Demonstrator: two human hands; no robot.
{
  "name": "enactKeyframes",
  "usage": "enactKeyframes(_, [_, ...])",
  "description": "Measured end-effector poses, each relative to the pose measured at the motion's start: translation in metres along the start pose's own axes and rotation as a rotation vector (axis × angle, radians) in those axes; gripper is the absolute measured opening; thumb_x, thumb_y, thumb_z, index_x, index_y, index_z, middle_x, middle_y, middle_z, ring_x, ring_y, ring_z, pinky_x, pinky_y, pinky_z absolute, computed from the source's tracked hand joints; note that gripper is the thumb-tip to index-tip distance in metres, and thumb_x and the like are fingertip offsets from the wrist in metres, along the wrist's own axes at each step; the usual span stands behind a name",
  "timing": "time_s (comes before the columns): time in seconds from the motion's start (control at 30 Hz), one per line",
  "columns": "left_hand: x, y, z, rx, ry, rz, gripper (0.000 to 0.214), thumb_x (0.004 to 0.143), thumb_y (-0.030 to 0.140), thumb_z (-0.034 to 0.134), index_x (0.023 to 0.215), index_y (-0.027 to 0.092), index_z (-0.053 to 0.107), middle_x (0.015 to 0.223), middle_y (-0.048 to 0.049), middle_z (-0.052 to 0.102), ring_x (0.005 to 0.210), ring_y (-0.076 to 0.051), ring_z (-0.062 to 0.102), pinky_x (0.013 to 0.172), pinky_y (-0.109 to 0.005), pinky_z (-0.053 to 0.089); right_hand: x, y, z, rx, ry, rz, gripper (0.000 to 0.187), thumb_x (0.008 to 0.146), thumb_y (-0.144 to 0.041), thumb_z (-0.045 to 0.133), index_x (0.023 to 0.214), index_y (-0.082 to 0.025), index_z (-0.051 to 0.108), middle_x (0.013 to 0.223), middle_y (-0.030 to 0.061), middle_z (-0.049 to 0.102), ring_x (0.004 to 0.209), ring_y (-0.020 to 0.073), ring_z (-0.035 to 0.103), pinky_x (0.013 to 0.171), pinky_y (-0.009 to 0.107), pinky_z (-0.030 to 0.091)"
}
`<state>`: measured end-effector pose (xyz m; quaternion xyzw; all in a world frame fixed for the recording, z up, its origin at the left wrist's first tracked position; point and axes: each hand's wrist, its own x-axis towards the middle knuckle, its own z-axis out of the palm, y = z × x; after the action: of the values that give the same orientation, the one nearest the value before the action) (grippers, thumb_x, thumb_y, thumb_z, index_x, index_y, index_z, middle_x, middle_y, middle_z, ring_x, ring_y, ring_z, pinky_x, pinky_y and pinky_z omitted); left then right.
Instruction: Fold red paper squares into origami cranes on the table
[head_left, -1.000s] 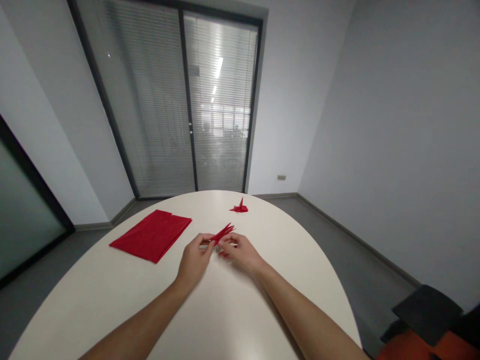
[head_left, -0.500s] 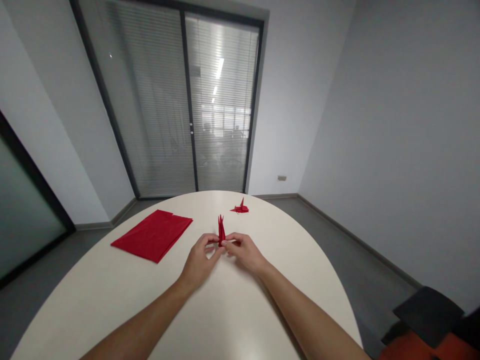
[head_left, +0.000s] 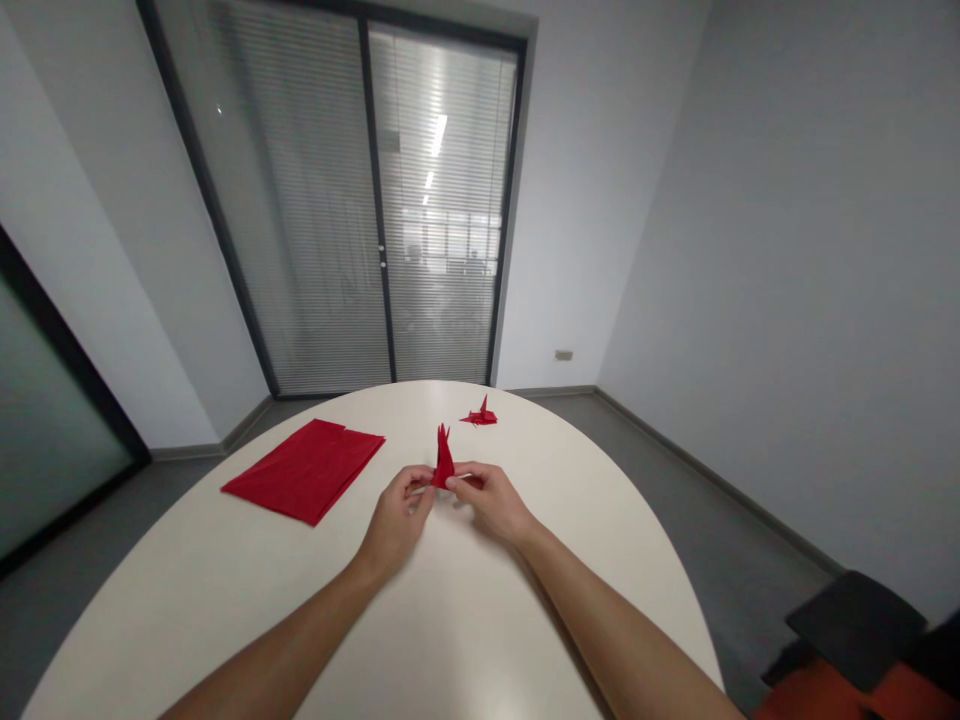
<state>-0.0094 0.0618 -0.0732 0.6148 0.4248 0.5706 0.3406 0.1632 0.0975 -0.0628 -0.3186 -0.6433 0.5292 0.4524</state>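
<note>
Broad tabletop (head_left: 581,545), side edges (head_left: 673,558) well beyond red paper (head_left: 443,466) in both hands (head_left: 400,512) (head_left: 492,502)

Hands: two, your left hand (head_left: 397,512) and right hand (head_left: 491,500). Tables (head_left: 457,620): one. Folded red papers: two, one held piece (head_left: 444,465) in your hands, one loose piece (head_left: 481,416) on table. Red sheet pile (head_left: 304,472): one, sheets within not countable. Glass panels with blinds (head_left: 315,220): two, ahead of you. Wall plates (head_left: 564,355): one. Black-and-orange object (head_left: 859,625): one, partly in view.
</note>
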Motion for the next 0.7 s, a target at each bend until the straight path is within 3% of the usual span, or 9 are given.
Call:
enactKeyframes(0.13, [0.0,0.006,-0.001,-0.052,-0.027,-0.049,0.019,0.086,0.032,0.058,0.098,0.018,0.06,0.104,-0.009,0.071,0.094,-0.022,0.068,0.091,-0.037,0.051,0.0,0.0,-0.003,-0.037,0.017,-0.013,0.032,0.079,-0.046,0.074,0.094,-0.017,0.077,0.09,0.0059,0.074,0.074,0.0165,0.06,0.071,0.03,0.045])
enactKeyframes(0.37, [-0.001,0.012,-0.001,-0.062,-0.039,-0.097,0.02,0.083,0.038,0.062,0.086,0.018,0.06,0.08,-0.0035,0.071,0.074,-0.02,0.066,0.076,-0.033,0.053,-0.001,-0.002,-0.003,-0.073,0.004,0.011,0.033,0.078,-0.049,0.074,0.086,-0.017,0.077,0.08,0.0052,0.074,0.072,0.0179,0.062,0.073,0.032,0.045])
enactKeyframes(0.57, [0.003,0.005,-0.003,-0.032,-0.005,-0.123,0.028,0.081,0.042,0.065,0.092,0.017,0.066,0.092,-0.0083,0.075,0.087,-0.024,0.07,0.084,-0.035,0.053,-0.002,-0.005,-0.001,0.063,0.0,-0.016,0.029,0.072,-0.045,0.082,0.073,-0.018,0.071,0.123,0.0107,0.069,0.106,0.0249,0.065,0.092,0.037,0.046])
enactKeyframes(0.7, [0.005,0.003,-0.003,-0.005,0.007,-0.133,0.028,0.079,0.042,0.067,0.091,0.017,0.066,0.089,-0.0078,0.076,0.084,-0.024,0.071,0.081,-0.035,0.054,-0.001,0.0,0.0,0.089,-0.017,0.004,0.03,0.069,-0.044,0.084,0.079,-0.018,0.072,0.107,0.0102,0.075,0.096,0.0233,0.067,0.091,0.038,0.047])
